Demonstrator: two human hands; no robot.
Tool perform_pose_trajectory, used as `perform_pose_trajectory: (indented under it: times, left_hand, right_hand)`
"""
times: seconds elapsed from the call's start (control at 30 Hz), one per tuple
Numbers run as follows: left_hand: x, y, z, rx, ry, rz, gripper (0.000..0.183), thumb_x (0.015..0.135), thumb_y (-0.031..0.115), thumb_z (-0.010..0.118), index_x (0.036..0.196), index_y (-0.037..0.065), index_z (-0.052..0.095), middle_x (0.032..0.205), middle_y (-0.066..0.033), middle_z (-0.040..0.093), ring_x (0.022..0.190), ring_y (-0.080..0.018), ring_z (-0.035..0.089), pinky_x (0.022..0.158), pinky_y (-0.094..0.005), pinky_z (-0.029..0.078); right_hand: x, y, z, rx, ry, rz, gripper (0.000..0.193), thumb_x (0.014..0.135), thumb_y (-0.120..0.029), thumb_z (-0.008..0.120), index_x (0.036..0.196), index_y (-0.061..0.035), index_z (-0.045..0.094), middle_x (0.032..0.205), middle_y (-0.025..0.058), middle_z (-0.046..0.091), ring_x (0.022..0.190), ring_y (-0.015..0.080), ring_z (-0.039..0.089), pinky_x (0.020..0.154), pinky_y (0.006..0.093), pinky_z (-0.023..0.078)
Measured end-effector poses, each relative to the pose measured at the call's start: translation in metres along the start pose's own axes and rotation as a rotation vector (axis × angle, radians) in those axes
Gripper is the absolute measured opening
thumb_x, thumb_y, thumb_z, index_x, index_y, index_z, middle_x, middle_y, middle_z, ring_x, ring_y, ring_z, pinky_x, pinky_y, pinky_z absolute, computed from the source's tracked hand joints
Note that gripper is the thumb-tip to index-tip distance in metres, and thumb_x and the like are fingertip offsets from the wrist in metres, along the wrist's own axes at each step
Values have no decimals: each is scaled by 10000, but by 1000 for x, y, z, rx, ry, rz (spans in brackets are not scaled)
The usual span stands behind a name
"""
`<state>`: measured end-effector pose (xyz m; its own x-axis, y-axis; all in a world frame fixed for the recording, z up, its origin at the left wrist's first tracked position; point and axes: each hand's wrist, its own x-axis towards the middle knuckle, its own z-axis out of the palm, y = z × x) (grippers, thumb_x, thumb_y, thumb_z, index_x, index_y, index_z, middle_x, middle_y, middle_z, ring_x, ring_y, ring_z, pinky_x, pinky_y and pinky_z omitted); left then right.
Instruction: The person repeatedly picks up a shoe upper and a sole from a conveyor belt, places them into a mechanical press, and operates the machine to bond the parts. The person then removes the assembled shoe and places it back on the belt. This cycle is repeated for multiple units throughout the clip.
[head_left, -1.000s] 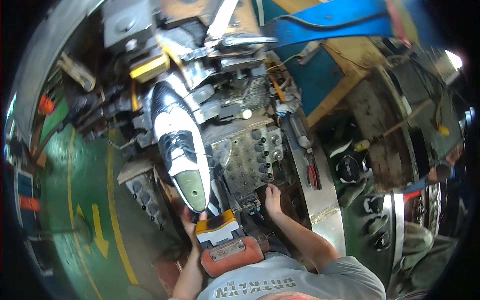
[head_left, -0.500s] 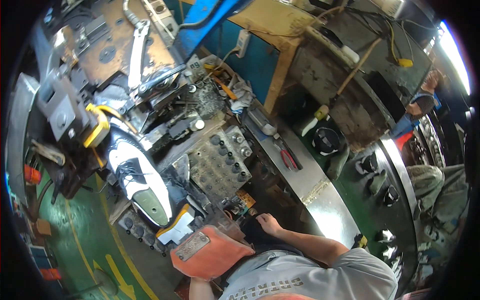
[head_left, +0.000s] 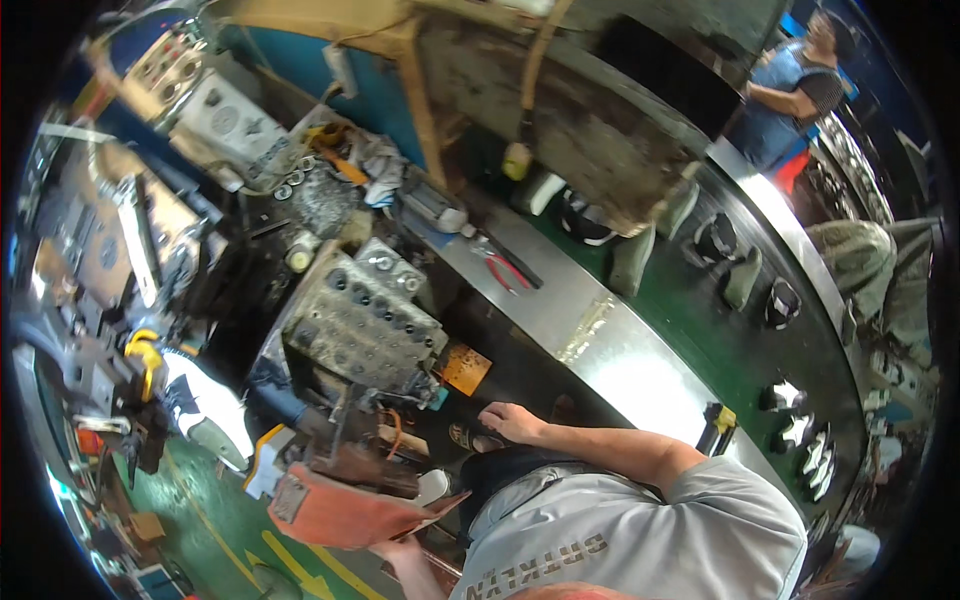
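Note:
A white-and-black lace-up shoe (head_left: 205, 405) sits at the machine on the left, a greenish last end showing at its heel. Yellow machine parts (head_left: 145, 352) press near its toe. An orange-red cover (head_left: 345, 508) hides my left hand; only the forearm shows below it, so its fingers cannot be read. My right hand (head_left: 512, 422) hangs by my lap with loosely bent fingers and nothing visible in it. Close to that hand is a rusty orange plate (head_left: 464, 369). A white-and-yellow block (head_left: 268, 460) stands between shoe and cover.
A panel of dark knobs (head_left: 365, 320) stands ahead. Along the metal ledge (head_left: 625, 365) lie red-handled pliers (head_left: 502, 270). Several shoes and lasts line the curved rack (head_left: 735, 255) at right. Another person (head_left: 790, 95) stands at the far right. Yellow arrows mark the green floor.
My view has swung right, so the machine and shoe now appear farther left. The orange-red cover also sits farther left in view. My right hand stays by my lap.

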<state>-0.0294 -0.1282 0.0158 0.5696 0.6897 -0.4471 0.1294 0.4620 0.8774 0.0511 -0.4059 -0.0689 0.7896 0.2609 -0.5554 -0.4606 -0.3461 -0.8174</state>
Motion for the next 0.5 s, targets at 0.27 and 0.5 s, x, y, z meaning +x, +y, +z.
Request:
perform_pose_trajectory:
  times: [0.27, 0.5]
  left_hand:
    - [-103, -104, 126, -51, -201, -601, 502, 908, 416, 504, 1233, 35, 545, 1251, -141, 583, 1169, -323, 552, 1011, -511, 428]
    - [-210, -175, 319, 324, -1378, -381, 555, 886, 173, 711, 1336, 10, 429, 1246, -87, 558, 1186, -181, 511, 1038, -342, 379]
  right_hand:
    - [-76, 51, -134, 351, -538, 272, 801, 917, -521, 586, 1496, -60, 282, 1453, 109, 404, 1331, 205, 372, 1088, 362, 328]
    - [-209, 133, -247, 1021, -11, -2, 950, 774, -227, 812, 1506, -33, 240, 1404, 115, 469, 1303, 181, 421, 1080, 319, 350]
